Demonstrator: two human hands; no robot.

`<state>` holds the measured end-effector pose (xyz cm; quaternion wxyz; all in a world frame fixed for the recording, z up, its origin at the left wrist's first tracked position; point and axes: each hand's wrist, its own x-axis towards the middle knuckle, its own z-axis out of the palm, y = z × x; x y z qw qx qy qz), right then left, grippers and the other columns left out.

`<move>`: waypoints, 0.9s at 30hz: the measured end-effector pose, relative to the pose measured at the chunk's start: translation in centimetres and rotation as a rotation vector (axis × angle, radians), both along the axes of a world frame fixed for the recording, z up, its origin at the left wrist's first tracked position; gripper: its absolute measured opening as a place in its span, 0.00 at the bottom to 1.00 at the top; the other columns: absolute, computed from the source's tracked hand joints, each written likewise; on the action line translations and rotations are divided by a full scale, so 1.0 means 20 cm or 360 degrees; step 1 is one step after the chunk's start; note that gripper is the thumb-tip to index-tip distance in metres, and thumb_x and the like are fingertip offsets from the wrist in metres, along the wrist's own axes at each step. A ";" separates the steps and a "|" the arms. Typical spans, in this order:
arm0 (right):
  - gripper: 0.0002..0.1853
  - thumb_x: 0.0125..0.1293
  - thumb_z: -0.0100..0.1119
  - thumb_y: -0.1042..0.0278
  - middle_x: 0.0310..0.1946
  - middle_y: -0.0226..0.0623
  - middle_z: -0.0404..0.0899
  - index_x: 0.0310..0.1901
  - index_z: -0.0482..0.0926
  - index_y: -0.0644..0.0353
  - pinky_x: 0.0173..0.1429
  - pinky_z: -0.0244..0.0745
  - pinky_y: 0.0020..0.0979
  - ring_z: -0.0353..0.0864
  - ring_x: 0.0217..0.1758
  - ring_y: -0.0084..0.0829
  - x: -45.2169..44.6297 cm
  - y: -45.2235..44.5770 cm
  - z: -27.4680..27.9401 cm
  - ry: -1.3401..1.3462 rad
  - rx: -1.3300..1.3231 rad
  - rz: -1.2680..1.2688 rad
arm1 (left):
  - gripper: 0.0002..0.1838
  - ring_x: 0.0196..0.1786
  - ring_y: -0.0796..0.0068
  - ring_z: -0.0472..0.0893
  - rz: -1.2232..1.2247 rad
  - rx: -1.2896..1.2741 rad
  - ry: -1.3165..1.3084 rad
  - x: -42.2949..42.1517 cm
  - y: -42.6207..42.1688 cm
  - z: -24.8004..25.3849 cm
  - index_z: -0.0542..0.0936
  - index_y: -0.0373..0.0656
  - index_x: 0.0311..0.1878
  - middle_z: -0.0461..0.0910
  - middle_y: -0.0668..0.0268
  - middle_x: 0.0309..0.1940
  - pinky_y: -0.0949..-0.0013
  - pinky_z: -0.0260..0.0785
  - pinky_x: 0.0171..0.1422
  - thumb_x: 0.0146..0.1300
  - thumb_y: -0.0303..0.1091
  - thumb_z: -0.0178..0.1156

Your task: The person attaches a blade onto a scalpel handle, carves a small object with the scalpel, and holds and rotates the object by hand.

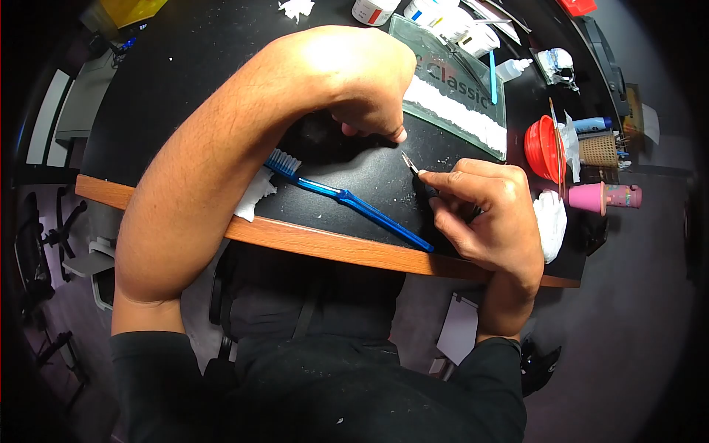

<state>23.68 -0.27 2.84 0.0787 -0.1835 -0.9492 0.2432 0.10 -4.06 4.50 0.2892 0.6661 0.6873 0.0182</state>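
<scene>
My left hand (373,92) is bent over the black table with its fingers curled down; a small object at the fingertips is too small to make out. Just to its right, my right hand (484,207) pinches a thin pointed metal tool (409,162), its tip close to the left fingertips. A blue toothbrush (354,201) lies on the table between my forearms, bristles at the left. White crumpled tissue (256,195) sits partly behind my left forearm. White specks dot the black surface near the tool.
Beyond my hands a glass plate (495,142) bears a strip of white powder. White jars (375,10), a dropper bottle (512,69), a red bowl (544,150), a pink cup (587,198) and a white cloth (549,225) stand or lie at the back and right. The wooden edge (325,246) runs in front.
</scene>
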 end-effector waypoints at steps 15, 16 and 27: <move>0.16 0.51 0.69 0.80 0.24 0.37 0.77 0.44 0.91 0.64 0.31 0.76 0.34 0.82 0.24 0.34 -0.01 -0.01 -0.01 0.0006 0.0061 -0.0075 | 0.24 0.28 0.64 0.90 -0.0001 -0.0022 -0.0033 0.03 0.03 -0.06 0.88 0.32 0.29 0.88 0.56 0.24 0.62 0.83 0.37 0.58 0.48 0.81; 0.16 0.51 0.69 0.80 0.24 0.37 0.77 0.44 0.91 0.64 0.31 0.76 0.35 0.81 0.24 0.34 -0.01 -0.01 -0.01 -0.0002 0.0070 -0.0087 | 0.24 0.27 0.64 0.90 -0.0001 -0.0035 -0.0055 0.02 0.04 -0.07 0.88 0.32 0.29 0.88 0.57 0.23 0.62 0.83 0.36 0.58 0.47 0.81; 0.14 0.54 0.72 0.80 0.24 0.37 0.78 0.44 0.92 0.64 0.30 0.75 0.35 0.82 0.24 0.34 -0.01 -0.01 -0.01 0.0049 0.0038 -0.0123 | 0.23 0.26 0.66 0.89 0.0006 -0.0090 -0.0072 0.02 0.04 -0.06 0.87 0.32 0.29 0.88 0.58 0.23 0.63 0.82 0.34 0.59 0.46 0.80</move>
